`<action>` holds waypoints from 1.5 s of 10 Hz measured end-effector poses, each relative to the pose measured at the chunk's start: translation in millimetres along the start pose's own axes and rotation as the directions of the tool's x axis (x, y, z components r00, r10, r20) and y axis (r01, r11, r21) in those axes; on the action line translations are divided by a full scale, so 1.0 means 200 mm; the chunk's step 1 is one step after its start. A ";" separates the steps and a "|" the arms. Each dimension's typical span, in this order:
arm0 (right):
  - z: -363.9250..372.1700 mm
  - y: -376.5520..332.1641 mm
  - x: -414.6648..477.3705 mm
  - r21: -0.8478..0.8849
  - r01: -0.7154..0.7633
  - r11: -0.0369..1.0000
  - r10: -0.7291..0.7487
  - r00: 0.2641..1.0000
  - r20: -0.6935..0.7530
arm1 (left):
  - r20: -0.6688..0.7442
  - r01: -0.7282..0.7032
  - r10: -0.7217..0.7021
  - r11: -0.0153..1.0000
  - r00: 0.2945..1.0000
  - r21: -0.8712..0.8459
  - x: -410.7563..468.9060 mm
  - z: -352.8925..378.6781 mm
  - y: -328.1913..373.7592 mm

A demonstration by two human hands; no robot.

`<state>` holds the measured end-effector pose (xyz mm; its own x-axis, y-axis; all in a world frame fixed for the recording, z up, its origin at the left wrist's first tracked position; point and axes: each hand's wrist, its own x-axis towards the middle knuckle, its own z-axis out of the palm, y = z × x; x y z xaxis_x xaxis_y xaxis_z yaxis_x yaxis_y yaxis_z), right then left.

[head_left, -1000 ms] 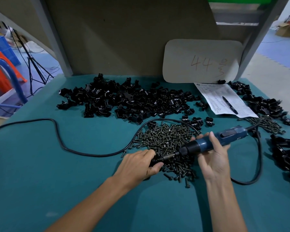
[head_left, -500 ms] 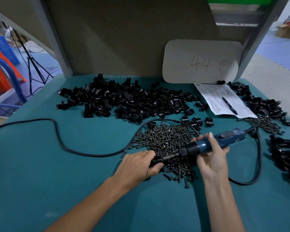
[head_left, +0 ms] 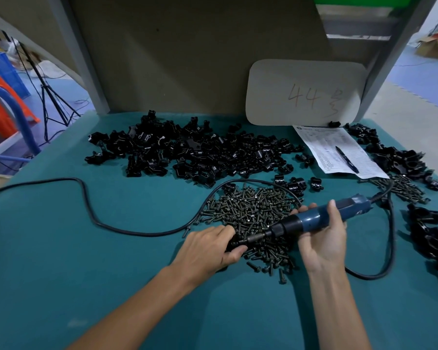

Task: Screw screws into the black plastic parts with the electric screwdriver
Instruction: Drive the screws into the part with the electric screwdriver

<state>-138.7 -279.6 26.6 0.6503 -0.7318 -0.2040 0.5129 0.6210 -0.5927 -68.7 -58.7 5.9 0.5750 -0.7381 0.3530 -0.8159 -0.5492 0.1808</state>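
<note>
My right hand (head_left: 321, 238) grips the blue electric screwdriver (head_left: 321, 217), which lies nearly level with its bit pointing left. My left hand (head_left: 210, 248) holds a small black plastic part (head_left: 234, 245) at the bit's tip, mostly hidden under its fingers. Both hands sit over the near edge of a pile of dark screws (head_left: 250, 213) on the teal mat. A large heap of black plastic parts (head_left: 187, 152) lies behind the screws.
The screwdriver's black cord (head_left: 86, 205) loops left across the mat and another loop lies at the right (head_left: 390, 243). More black parts (head_left: 433, 236) lie at the right edge. A paper sheet with a pen (head_left: 344, 157) and a white board (head_left: 304, 92) stand at the back right.
The screwdriver and my right hand have shifted slightly lower and left. My left hand stays in place on the part.
</note>
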 end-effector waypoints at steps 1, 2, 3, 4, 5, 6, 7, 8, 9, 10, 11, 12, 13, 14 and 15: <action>0.01 0.00 -0.01 -0.027 0.008 1.000 -0.008 1.000 -0.012 | -0.021 0.004 -0.004 1.000 1.000 0.007 0.00 -0.01 0.00; 0.00 0.00 -0.01 -0.021 0.028 0.999 -0.029 0.999 -0.032 | -0.018 0.012 -0.012 1.000 1.000 0.003 0.01 -0.01 0.00; 0.01 -0.01 -0.01 -0.016 0.019 1.000 -0.020 0.998 -0.052 | -0.015 0.016 -0.016 1.000 1.000 -0.007 0.00 -0.01 0.01; 0.01 -0.01 -0.01 -0.003 0.001 1.000 -0.001 0.999 -0.033 | -0.006 0.021 -0.021 1.000 1.000 -0.017 0.00 -0.01 0.01; 0.00 -0.01 -0.02 0.000 -0.012 1.000 0.012 1.000 -0.023 | -0.027 0.019 -0.019 1.000 0.999 -0.016 0.00 -0.01 0.01; 0.01 -0.01 -0.02 -0.002 0.014 1.000 -0.014 0.999 -0.043 | -0.042 0.016 -0.017 1.000 0.999 -0.014 0.00 0.00 0.01; 0.01 -0.01 -0.02 0.005 0.022 1.000 -0.022 0.999 -0.048 | -0.062 0.010 -0.011 1.000 0.998 -0.009 0.00 -0.01 0.01; 0.00 -0.01 -0.01 0.026 0.029 0.999 -0.027 0.998 -0.048 | -0.072 0.003 -0.004 1.000 0.997 -0.010 0.00 0.00 0.01; 0.00 -0.01 -0.01 0.037 0.035 0.999 -0.033 0.999 -0.042 | -0.076 0.000 -0.001 1.000 0.997 -0.010 0.01 0.00 0.01; 0.00 0.00 -0.01 0.036 0.034 0.999 -0.032 0.998 -0.045 | -0.076 -0.001 0.000 1.000 0.997 -0.016 0.01 0.00 0.01; -0.01 0.00 0.00 0.043 0.034 0.998 -0.032 0.998 -0.049 | -0.076 -0.002 0.001 1.000 0.997 -0.016 0.00 0.00 0.01; -0.01 -0.01 -0.01 0.054 0.027 0.998 -0.025 0.999 -0.037 | -0.079 0.002 -0.003 1.000 0.997 -0.017 0.00 0.00 0.01; 0.00 -0.02 -0.02 0.046 -0.001 0.999 0.002 1.000 -0.016 | -0.087 0.003 -0.004 1.000 0.996 -0.005 0.00 0.00 0.01; 0.00 -0.03 -0.03 0.030 -0.016 0.999 0.017 1.000 -0.014 | -0.089 0.000 -0.001 1.000 0.996 -0.007 0.00 0.01 0.01; 0.01 -0.04 -0.03 -0.003 -0.018 1.000 0.018 1.000 -0.017 | -0.092 0.000 -0.001 1.000 0.996 -0.008 0.00 0.00 0.01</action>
<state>-145.7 -278.9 33.9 0.6496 -0.7255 -0.2275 0.4997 0.6329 -0.5914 -69.1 -60.3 5.5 0.5677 -0.6985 0.4356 -0.8163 -0.5461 0.1881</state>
